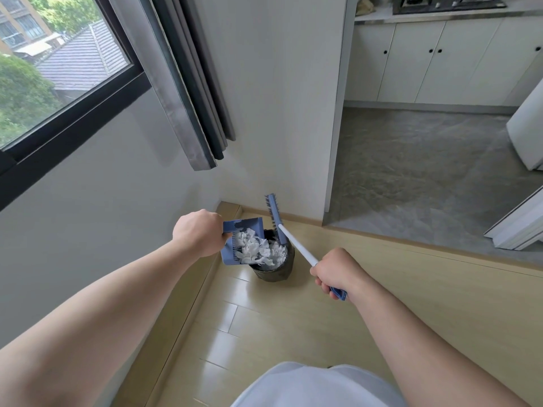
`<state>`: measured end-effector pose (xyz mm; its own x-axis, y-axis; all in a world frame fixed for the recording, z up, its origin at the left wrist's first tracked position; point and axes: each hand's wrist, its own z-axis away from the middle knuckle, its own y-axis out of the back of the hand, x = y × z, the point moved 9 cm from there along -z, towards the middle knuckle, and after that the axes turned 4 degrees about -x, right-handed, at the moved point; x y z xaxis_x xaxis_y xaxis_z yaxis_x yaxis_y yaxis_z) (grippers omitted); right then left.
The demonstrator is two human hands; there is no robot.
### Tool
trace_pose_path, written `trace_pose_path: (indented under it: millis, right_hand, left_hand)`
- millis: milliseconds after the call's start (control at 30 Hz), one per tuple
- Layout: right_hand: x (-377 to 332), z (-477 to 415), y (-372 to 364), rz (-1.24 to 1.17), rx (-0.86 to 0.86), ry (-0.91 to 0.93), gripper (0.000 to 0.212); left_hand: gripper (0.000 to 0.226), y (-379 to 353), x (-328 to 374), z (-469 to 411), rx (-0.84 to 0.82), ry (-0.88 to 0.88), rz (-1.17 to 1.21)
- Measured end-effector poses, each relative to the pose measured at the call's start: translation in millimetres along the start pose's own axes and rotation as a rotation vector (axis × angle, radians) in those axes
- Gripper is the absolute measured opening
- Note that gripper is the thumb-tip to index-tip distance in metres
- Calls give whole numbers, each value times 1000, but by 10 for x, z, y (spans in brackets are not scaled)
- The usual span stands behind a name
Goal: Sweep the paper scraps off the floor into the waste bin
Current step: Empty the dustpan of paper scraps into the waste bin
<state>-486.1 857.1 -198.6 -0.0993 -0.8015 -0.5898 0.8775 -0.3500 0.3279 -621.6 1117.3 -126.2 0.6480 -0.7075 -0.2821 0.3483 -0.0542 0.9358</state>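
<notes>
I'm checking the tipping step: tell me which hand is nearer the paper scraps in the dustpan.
Left. The left hand grips the dustpan just left of the paper scraps; the right hand holds the broom handle, apart, right of the waste bin.

Head camera, seemingly from standing, faces down at the floor (293,318).

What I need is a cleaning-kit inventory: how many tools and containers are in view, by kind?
Dustpan: 1, held by the left hand
Broom: 1, held by the right hand
Bin: 1
Total: 3
</notes>
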Motion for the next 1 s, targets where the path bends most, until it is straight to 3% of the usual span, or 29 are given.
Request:
trace_pose_path:
  millis: [467,1000]
  right_hand:
    - [13,63,32,-58,5,-8,8]
    - [88,85,46,-85,19,-28,10]
  left_hand:
    - [30,-52,-112,-36,-1,62,58]
    - [26,36,28,-35,11,-2,-5]
